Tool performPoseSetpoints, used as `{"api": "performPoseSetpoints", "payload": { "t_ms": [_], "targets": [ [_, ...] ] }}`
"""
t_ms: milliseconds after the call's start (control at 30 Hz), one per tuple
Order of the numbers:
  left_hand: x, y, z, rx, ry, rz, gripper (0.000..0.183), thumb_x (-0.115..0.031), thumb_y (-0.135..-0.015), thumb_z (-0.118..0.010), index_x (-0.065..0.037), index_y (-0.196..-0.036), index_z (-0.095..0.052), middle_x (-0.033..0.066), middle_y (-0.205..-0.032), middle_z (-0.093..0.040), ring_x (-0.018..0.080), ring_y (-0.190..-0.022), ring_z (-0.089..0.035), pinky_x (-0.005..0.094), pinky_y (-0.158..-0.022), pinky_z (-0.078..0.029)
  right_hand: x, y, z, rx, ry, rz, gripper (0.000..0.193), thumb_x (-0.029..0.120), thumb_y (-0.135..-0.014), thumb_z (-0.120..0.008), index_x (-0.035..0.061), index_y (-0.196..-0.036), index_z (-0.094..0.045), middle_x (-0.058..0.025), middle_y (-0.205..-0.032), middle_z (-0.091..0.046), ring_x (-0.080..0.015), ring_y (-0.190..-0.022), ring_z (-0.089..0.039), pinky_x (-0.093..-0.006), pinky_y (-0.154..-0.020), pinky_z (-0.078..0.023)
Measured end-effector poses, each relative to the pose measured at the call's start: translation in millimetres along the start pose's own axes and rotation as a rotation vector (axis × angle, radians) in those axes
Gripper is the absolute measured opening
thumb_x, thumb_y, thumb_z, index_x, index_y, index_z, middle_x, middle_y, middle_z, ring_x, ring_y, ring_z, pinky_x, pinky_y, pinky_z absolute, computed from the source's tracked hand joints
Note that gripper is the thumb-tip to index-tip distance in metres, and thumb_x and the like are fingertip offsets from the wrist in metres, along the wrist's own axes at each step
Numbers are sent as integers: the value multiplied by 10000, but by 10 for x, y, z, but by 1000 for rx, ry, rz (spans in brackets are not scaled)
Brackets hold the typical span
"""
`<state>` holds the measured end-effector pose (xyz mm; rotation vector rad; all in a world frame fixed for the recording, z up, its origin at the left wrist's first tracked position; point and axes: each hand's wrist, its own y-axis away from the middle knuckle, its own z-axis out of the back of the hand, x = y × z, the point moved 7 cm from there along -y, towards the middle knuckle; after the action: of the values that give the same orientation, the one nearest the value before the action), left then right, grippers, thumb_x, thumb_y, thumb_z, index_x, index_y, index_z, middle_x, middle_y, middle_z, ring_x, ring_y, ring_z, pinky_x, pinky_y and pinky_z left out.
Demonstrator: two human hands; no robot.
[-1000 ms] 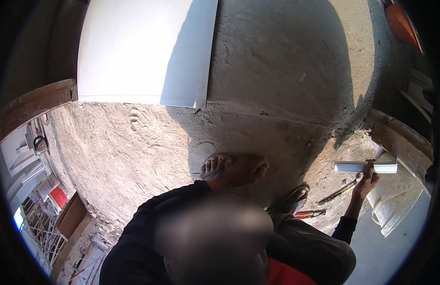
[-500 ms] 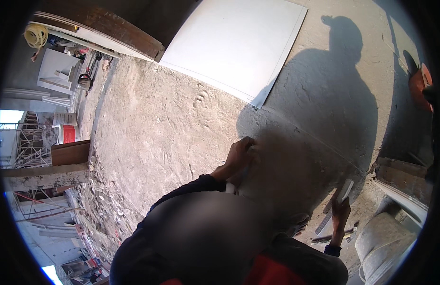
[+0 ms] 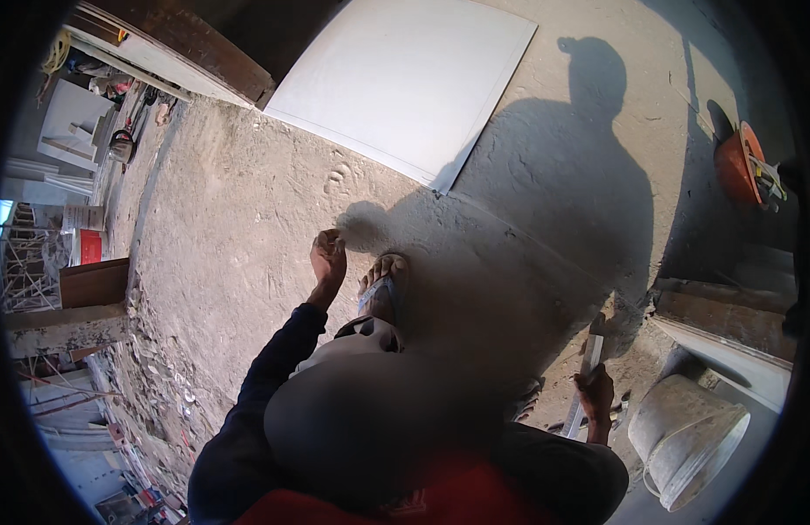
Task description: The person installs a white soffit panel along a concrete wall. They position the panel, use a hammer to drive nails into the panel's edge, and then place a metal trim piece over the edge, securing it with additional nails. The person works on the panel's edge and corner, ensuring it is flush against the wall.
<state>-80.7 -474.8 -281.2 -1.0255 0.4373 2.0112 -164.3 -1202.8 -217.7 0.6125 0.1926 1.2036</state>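
Observation:
My right hand [image 3: 595, 394] is wrapped round a long, straight, silver-grey metal bar [image 3: 592, 352], like a ruler or straightedge, slanting over the rough floor. My left hand [image 3: 329, 258] is raised above the concrete with its fingers curled together; whatever they may hold cannot be made out. Just right of it is my sandalled foot [image 3: 385, 289]. Beyond both hands lies a large white sheet [image 3: 405, 87] with a thin line along its edges, its near corner pointing toward me. A dark blur hides the middle of my body.
An orange bowl-like container [image 3: 739, 166] with things in it stands at far right. Nearer, a dusty bucket [image 3: 685, 433] lies tilted beside a board-edged step [image 3: 729, 328]. At left are a rubble edge [image 3: 160, 385], a brown board [image 3: 94, 283] and scaffolding [image 3: 29, 262].
My left hand has moved left, away from the dark blur, and my foot has come into view. The right hand has shifted slightly left with the bar. The whole view has shifted.

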Motion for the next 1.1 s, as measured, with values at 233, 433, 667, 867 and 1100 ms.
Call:
{"api": "performPoseSetpoints", "payload": {
  "t_ms": [233, 433, 667, 867, 1100],
  "targets": [
    [-15, -865, -251, -7, 156, -207, 259, -213, -1064, -587, 20, -1170, -620, 96, -1075, -660, 175, -953, -621, 320, -859, -506, -138, 717, 81, -147, -30, -123, 562, 356, -823, -861, 8, -1181, -605, -202, -1100, -669, -374, -1022, -667, -483, -862, -541],
    [-57, -1583, -576, 30, 457, 86, 397, -394, -1075, -557, -10, -1134, -640, 65, -960, -683, 125, -811, -643, 278, -692, -533, 401, 792, 387, 56, -82, -100, 417, 290, -875, -815, -17, -1111, -659, -212, -997, -734, -329, -850, -741, -439, -780, -590],
    [-46, -1850, -617, 110, 749, 357, 421, -414, -1088, -485, -39, -1147, -667, 74, -875, -722, 149, -678, -666, 272, -566, -532, 1868, 275, 1777, 5, 258, 186, 332, 221, -869, -794, 18, -1079, -637, -191, -989, -675, -369, -924, -680, -458, -805, -538],
    [-51, -1868, -618, 169, 783, 391, 329, -334, -1077, -520, -38, -1059, -664, 56, -800, -700, 106, -597, -615, 235, -490, -468, 3337, -402, 2616, -57, 468, 475, 313, 210, -866, -779, 15, -1069, -643, -179, -1014, -655, -373, -989, -653, -474, -881, -522],
    [-49, -1866, -671, 151, 857, 499, 337, -346, -1073, -524, -46, -1023, -669, 36, -756, -665, 82, -565, -553, 223, -472, -410, 4824, -924, 2942, -25, 753, 720, 303, 249, -931, -714, 13, -1103, -634, -173, -1104, -658, -373, -1065, -651, -479, -944, -516]
  ]
}}
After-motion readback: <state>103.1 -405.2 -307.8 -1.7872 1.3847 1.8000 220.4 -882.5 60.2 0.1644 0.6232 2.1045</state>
